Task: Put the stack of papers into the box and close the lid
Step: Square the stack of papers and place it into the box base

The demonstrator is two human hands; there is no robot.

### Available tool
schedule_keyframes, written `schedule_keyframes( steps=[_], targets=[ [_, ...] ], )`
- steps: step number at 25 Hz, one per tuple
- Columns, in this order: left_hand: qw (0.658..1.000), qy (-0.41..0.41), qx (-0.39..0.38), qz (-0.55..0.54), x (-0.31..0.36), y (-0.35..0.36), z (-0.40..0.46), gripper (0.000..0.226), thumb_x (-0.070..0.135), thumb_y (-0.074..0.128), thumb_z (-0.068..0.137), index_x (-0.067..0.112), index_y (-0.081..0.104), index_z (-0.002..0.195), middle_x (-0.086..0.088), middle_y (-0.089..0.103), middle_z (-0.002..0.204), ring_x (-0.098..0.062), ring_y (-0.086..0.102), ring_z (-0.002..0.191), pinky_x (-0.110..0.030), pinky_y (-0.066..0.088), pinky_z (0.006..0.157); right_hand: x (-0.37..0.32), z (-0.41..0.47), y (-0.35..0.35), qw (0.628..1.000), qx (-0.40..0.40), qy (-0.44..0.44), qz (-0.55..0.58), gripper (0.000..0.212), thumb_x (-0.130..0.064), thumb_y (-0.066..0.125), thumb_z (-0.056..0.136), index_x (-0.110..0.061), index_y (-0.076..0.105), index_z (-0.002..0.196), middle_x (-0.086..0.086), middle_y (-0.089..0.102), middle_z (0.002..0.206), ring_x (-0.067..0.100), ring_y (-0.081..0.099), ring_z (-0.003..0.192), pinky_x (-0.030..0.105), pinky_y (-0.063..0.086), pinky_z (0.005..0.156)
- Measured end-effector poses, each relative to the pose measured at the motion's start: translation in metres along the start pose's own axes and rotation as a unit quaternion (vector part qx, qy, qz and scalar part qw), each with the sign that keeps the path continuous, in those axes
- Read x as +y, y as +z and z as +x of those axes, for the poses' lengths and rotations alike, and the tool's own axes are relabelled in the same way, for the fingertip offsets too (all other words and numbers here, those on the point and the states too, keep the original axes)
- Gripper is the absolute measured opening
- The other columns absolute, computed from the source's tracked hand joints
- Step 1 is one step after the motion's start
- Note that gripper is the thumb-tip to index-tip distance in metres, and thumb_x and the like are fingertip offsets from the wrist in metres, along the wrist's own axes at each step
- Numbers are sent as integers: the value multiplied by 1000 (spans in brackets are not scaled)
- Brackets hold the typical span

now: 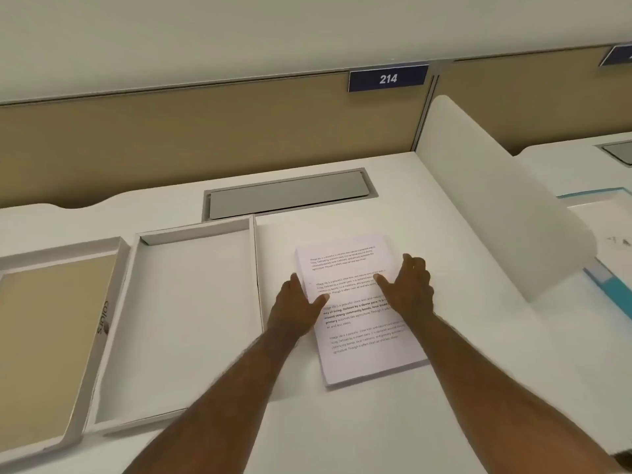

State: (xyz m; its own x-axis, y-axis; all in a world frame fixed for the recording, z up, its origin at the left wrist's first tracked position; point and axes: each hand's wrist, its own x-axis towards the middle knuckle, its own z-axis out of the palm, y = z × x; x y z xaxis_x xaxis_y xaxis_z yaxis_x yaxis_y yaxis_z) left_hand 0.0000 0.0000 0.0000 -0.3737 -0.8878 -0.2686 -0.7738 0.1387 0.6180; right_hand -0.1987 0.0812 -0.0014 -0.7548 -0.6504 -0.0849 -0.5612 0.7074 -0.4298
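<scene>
A stack of printed white papers (pixel 362 350) lies flat on the white desk, right of centre. My left hand (pixel 295 307) rests against the stack's left edge with the thumb on top of the sheets. My right hand (pixel 408 285) lies on the stack's right side, thumb on the top page and fingers curled over the edge. The open white box (pixel 136 336) sits empty just left of the papers. Its lid (pixel 102 323), with a tan inside and white rim, lies upturned at the far left.
A grey cable hatch (pixel 287 195) is set into the desk behind the box. A frosted white divider (pixel 496 213) stands to the right, with a neighbouring desk and a teal-edged item (pixel 608 285) beyond it. A tan partition with a blue "214" sign (pixel 388 78) runs along the back.
</scene>
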Motion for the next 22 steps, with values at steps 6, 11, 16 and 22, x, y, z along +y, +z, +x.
schedule_keyframes(
  steps=[6,11,16,22],
  targets=[
    [986,-168,-3,-23,7,13,8,71,54,64,81,2,53,128,-17,50,131,-34,50,125,-39,44,104,15,9,3,987,-89,128,49,82,-62,70,72,-2,49,124,16,47,127,35,44,124,47,42,99],
    [963,-236,-5,-129,16,20,16,69,51,69,76,4,60,125,-16,55,131,-34,55,120,-45,49,101,12,17,3,978,-104,164,71,82,-61,73,69,-2,52,123,16,49,128,35,45,125,46,41,101],
    [923,-280,-53,-260,20,13,26,63,38,75,74,7,60,127,-16,56,136,-35,55,123,-44,49,101,9,22,0,973,-130,174,85,76,-55,76,70,-2,56,121,16,56,129,35,50,123,45,44,102],
    [931,-297,-44,-208,27,19,24,57,28,77,73,9,61,124,-13,49,135,-32,51,122,-40,50,97,9,20,2,972,-130,178,85,77,-57,73,71,-3,54,122,16,54,129,35,49,123,44,43,101]
  ],
)
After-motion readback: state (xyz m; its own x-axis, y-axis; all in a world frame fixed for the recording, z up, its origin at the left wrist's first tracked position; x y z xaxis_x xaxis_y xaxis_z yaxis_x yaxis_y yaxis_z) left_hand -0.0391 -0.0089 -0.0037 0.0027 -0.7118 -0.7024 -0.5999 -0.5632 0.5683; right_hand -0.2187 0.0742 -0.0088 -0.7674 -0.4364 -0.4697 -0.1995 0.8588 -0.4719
